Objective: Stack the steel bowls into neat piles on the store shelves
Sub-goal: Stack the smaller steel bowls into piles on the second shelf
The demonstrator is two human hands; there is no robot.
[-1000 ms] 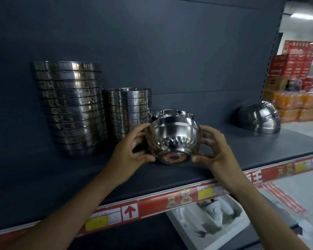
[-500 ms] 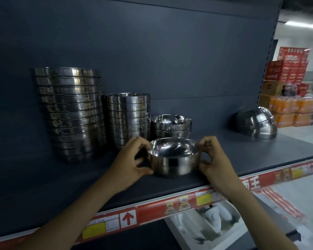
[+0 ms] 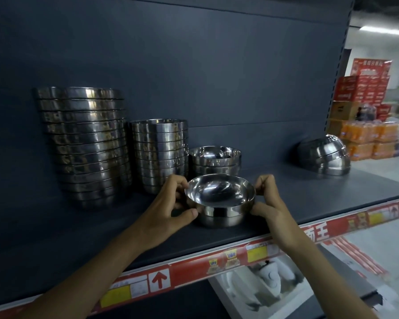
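Nearest and lowest, a white boxed item lies under the dark shelf, and a red price strip with an arrow label runs along the shelf's front edge. Just past that strip, both arms reach in. The left hand and the right hand hold one steel bowl from opposite sides. Each grip pinches it, thumb against the wall and curled fingers at the rim. The bowl sits mouth-up on the shelf, near the front edge.

Just behind it stands a short pile of similar bowls. A medium stack stands just beside that on the left, and a tall stack further left leans a little. Well apart on the right, a few nested bowls lie upside down and tilted. Beyond the shelf's end are orange drink packs and red cartons.
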